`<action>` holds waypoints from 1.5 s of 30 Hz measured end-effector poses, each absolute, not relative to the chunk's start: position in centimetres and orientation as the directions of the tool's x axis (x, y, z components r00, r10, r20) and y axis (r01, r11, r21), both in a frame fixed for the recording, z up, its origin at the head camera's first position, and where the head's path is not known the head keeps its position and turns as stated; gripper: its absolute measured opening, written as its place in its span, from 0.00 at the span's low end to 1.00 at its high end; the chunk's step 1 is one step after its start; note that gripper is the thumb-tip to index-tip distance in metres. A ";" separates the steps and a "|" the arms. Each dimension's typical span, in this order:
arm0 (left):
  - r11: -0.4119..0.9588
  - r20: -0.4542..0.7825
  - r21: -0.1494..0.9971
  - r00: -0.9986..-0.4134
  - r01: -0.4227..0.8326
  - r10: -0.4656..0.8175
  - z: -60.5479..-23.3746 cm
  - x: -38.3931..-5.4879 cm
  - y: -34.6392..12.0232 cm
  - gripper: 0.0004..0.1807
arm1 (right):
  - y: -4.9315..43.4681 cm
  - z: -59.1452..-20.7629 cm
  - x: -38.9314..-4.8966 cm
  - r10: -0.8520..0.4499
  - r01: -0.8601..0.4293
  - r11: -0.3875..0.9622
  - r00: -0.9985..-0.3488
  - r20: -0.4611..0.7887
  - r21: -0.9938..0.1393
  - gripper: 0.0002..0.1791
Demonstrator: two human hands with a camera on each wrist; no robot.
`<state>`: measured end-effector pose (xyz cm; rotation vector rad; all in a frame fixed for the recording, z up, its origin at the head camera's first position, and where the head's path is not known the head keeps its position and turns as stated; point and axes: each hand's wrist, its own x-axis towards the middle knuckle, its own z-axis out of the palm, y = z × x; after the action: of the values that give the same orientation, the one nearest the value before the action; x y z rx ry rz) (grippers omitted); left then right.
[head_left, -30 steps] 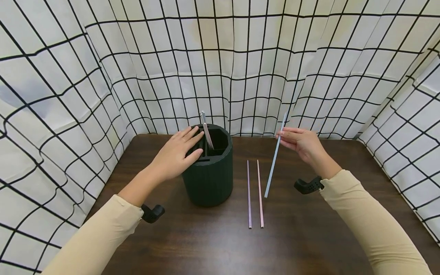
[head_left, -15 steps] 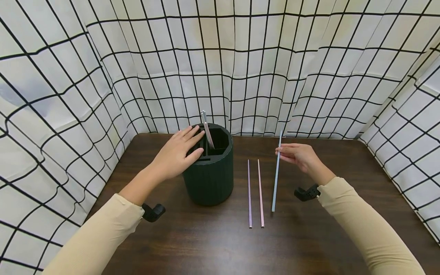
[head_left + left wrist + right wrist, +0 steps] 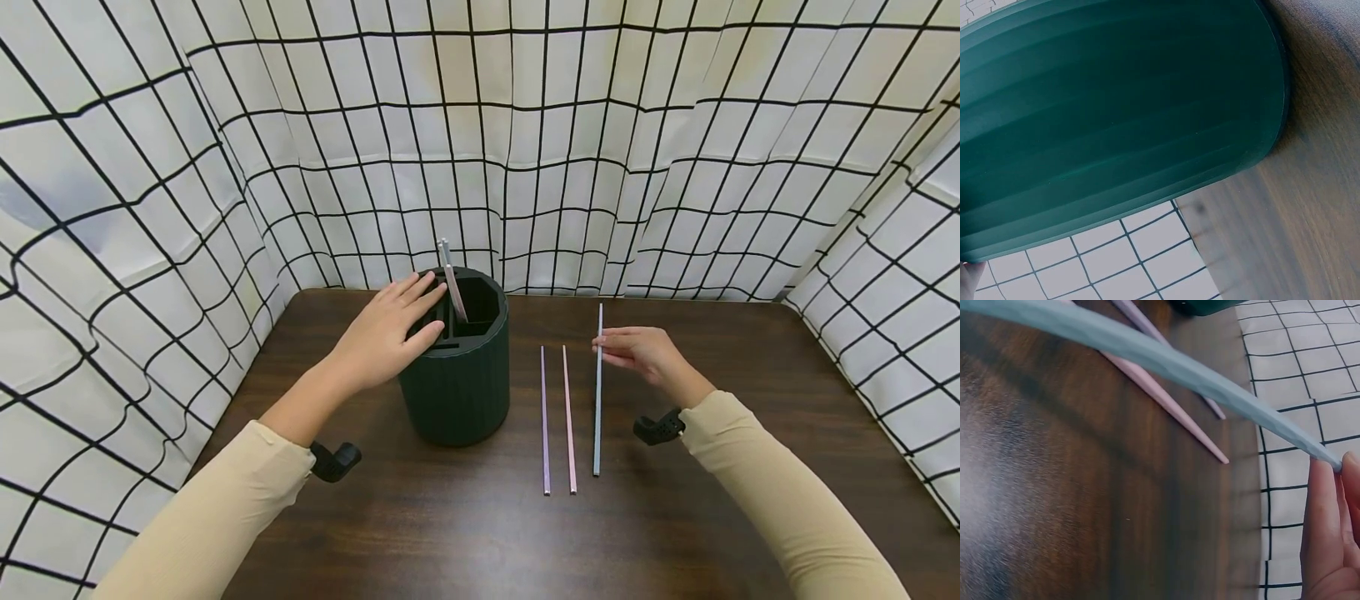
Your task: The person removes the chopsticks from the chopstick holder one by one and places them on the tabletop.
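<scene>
A light blue chopstick (image 3: 597,417) is pinched near its far end by the fingertips of my right hand (image 3: 643,352). It is held over the table, nearly parallel to two other chopsticks. Those lie side by side to its left, one purple (image 3: 544,425) and one pink (image 3: 570,425). My left hand (image 3: 386,333) rests on the rim of a dark green utensil holder (image 3: 456,400), fingers spread and straight. More chopsticks (image 3: 453,292) stand leaning inside the holder; their lower ends are hidden. The left wrist view is mostly filled by the holder's ribbed side (image 3: 1116,112).
A dark brown wooden table (image 3: 480,533) carries everything. White cloth walls (image 3: 562,150) with a black grid enclose it at the back and both sides. Black wrist mounts (image 3: 335,462) are on both forearms.
My right hand has lowered the blue chopstick and drawn it nearer, turning it almost in line with the pink one. The left hand and the holder have stayed in place.
</scene>
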<state>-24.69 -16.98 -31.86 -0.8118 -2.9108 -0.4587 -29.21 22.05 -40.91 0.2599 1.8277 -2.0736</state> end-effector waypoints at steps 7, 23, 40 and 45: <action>0.818 0.149 0.259 -0.858 0.514 0.492 -31.9 -24.8 -17.0 0.34 | 21.4 -42.7 -29.0 -0.139 0.404 -0.012 -0.907 -0.398 -0.915 0.29; 0.807 0.159 0.268 -0.850 0.526 0.502 -32.0 -25.0 -16.8 0.34 | 20.7 -45.3 -29.3 -0.030 0.459 0.107 -0.885 -0.464 -0.882 0.19; 0.817 0.135 0.260 -0.857 0.515 0.498 -31.8 -25.0 -16.7 0.34 | 19.5 -43.2 -29.4 0.052 0.330 0.235 -0.943 -0.328 -0.914 0.19; 0.819 0.137 0.262 -0.860 0.510 0.492 -31.7 -24.8 -16.9 0.34 | 17.8 -40.5 -29.2 -0.001 0.217 0.160 -0.976 -0.220 -0.963 0.23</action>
<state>-24.82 -16.89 -31.67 -0.8097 -2.9361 -0.4498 -29.18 17.79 -40.50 0.2129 2.2580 -1.9219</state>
